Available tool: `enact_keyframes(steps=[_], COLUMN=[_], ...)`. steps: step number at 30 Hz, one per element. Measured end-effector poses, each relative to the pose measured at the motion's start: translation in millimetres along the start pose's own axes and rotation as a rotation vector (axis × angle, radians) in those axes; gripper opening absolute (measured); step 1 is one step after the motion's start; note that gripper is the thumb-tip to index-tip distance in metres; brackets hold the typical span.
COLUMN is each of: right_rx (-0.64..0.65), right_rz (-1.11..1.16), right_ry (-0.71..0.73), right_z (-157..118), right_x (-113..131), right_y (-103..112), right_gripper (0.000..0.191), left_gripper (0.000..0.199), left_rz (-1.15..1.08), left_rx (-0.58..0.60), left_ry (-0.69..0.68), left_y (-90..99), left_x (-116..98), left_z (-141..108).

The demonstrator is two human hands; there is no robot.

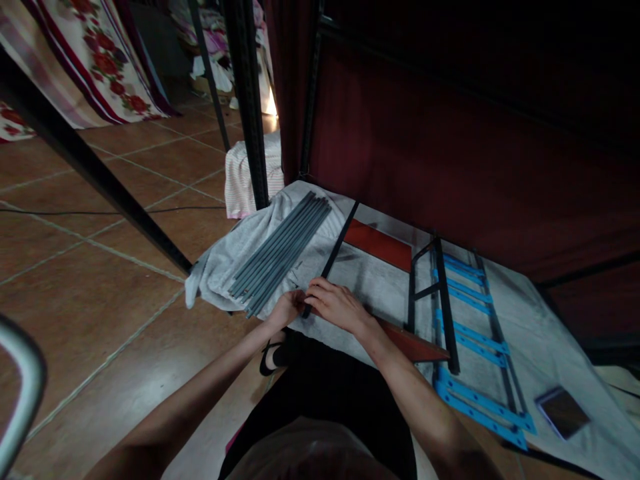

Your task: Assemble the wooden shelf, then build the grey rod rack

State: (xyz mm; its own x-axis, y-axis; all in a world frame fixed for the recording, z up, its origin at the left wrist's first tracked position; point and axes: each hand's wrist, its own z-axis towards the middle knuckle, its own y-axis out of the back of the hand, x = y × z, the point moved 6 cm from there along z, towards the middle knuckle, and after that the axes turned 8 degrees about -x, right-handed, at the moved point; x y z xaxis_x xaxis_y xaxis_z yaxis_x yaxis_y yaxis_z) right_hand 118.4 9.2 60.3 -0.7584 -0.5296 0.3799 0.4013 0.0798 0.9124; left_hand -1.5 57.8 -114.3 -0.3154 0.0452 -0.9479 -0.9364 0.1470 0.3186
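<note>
My left hand [289,308] is closed in a pinch at the near end of a black bar [338,248]. What its fingertips hold is too small to make out. My right hand [336,305] has its fingers curled over the same bar end, touching my left fingertips. The bar forms the left side of a black frame lying on the grey cloth. An orange-red panel [379,244] spans the frame's far side, and a second red panel [413,343] lies along the near side, partly hidden by my right forearm. A small thin piece [296,275] lies left of the bar.
A bundle of grey rods [283,253] lies left of the frame. To the right are a black side frame [447,307], several blue perforated strips [480,400] and a phone [563,412]. Black metal posts [246,100] and a dark red curtain [400,133] stand around the cloth-covered surface [530,333].
</note>
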Motion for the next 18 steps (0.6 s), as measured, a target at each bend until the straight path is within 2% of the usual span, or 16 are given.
enact_keyframes(steps=[6,9,11,13,18], right_rx=[0.016,0.026,0.033,0.03,-0.052], right_rz=[-0.038,-0.08,-0.123,-0.163,-0.172], right_ry=[0.003,0.001,-0.013,-0.026,-0.051], right_z=[-0.2,-2.4,-5.8,-11.0,-31.4], right_x=[3.2,6.5,6.8,5.2,-5.8], right_y=[-0.8,1.7,3.0,3.3,4.9], right_gripper=[0.026,0.028,0.035,0.046,0.065], left_gripper=[0.019,0.025,0.03,0.034,0.027], left_rz=[0.265,0.408,0.507,0.565,0.526], left_rx=[-0.098,-0.163,-0.169,-0.127,-0.019], left_ry=[-0.035,-0.13,-0.23,-0.296,-0.286], left_y=[37.8,49.3,48.4,42.8,35.2], left_x=[-17.5,-28.2,-35.4,-39.1,-43.5], left_z=[-5.8,-0.4,4.2,8.5,15.7])
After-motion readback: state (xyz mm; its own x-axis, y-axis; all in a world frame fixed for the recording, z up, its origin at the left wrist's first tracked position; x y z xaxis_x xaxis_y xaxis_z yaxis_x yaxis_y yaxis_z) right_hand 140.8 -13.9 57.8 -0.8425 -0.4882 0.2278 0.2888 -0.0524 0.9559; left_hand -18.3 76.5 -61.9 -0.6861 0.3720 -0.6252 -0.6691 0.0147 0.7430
